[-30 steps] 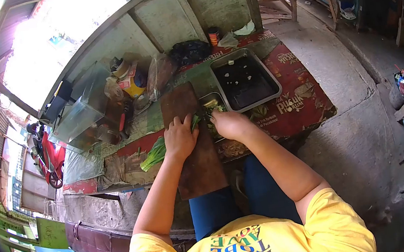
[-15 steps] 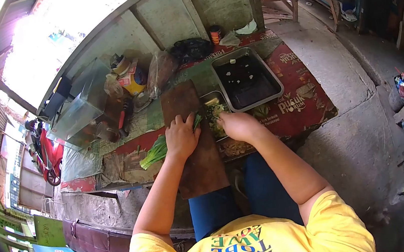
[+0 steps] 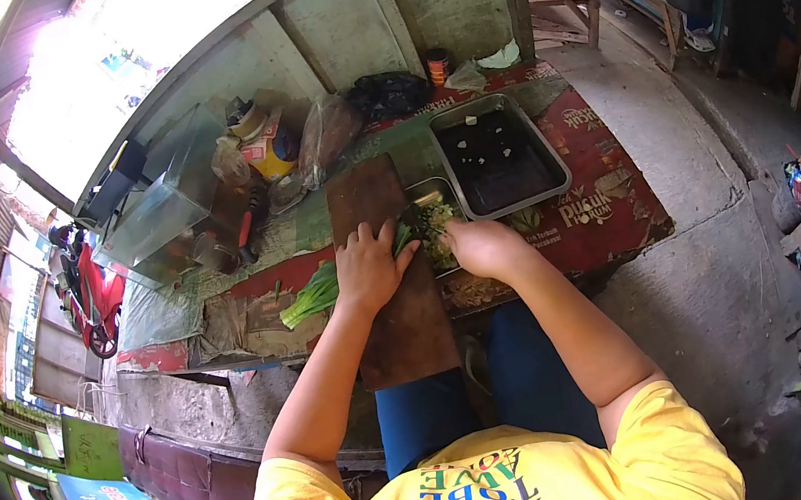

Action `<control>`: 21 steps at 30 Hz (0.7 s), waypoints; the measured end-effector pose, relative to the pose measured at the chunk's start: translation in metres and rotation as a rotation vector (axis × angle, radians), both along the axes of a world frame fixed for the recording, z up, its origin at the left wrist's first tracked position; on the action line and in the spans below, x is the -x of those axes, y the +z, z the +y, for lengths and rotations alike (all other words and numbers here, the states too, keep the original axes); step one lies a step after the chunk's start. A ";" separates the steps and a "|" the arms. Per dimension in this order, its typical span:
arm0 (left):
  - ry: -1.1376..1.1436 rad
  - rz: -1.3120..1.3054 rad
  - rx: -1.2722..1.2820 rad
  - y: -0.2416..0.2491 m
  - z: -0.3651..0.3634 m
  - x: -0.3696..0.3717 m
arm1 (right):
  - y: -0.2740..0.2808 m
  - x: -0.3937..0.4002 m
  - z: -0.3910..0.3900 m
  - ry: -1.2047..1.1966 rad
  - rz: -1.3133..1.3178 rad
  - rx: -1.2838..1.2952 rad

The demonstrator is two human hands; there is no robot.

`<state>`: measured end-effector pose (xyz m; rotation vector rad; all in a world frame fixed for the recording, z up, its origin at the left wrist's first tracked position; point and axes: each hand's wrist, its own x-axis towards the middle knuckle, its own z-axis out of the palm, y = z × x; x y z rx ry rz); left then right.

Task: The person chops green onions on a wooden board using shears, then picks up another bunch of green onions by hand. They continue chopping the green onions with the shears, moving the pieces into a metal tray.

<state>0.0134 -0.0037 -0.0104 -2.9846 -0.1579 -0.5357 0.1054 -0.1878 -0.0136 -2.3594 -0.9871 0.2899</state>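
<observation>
A bunch of green leafy stalks (image 3: 311,298) lies across the brown wooden board (image 3: 363,190), its pale ends sticking out to the left. My left hand (image 3: 369,266) presses down over the stalks on the board, wrapped round them. To its right, my right hand (image 3: 486,247) is closed at the near edge of a small metal tray (image 3: 431,184). What its fingers hold is hidden. Chopped green and pale pieces (image 3: 433,221) fill part of that small tray. Behind it stands a larger dark tray (image 3: 499,160) with a few white bits in it.
Clear plastic box (image 3: 156,215), a red-handled tool (image 3: 246,229), plastic bags (image 3: 327,139) and a black bag (image 3: 391,94) occupy the table's left and back. An orange can (image 3: 438,66) stands by the back panel. A red motorbike (image 3: 98,297) is at far left.
The table and trays sit slightly further right in view. Both hands have shifted slightly right, and my left hand's fingers have spread a little on the stalks.
</observation>
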 end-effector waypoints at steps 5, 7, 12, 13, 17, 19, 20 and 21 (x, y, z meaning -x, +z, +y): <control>-0.034 -0.045 -0.057 -0.003 0.001 0.002 | 0.005 -0.001 0.014 -0.008 -0.021 0.020; -0.035 -0.048 -0.058 -0.003 0.000 0.002 | 0.009 0.002 0.017 0.011 0.053 0.074; -0.033 -0.037 -0.038 -0.004 0.003 0.001 | -0.005 0.004 0.000 -0.004 0.049 0.010; -0.050 -0.058 -0.034 -0.004 0.003 0.001 | -0.004 0.006 -0.004 -0.031 0.054 0.000; -0.068 -0.069 -0.045 -0.006 0.004 0.001 | 0.007 0.000 0.006 0.003 -0.006 0.016; -0.067 -0.081 -0.040 -0.006 0.004 0.001 | 0.004 -0.004 0.014 0.042 -0.005 0.026; -0.069 -0.087 -0.034 -0.006 0.003 0.002 | 0.000 -0.004 0.017 0.045 -0.004 0.025; -0.069 -0.086 -0.035 -0.007 0.002 0.002 | -0.004 -0.005 0.017 0.040 0.006 0.023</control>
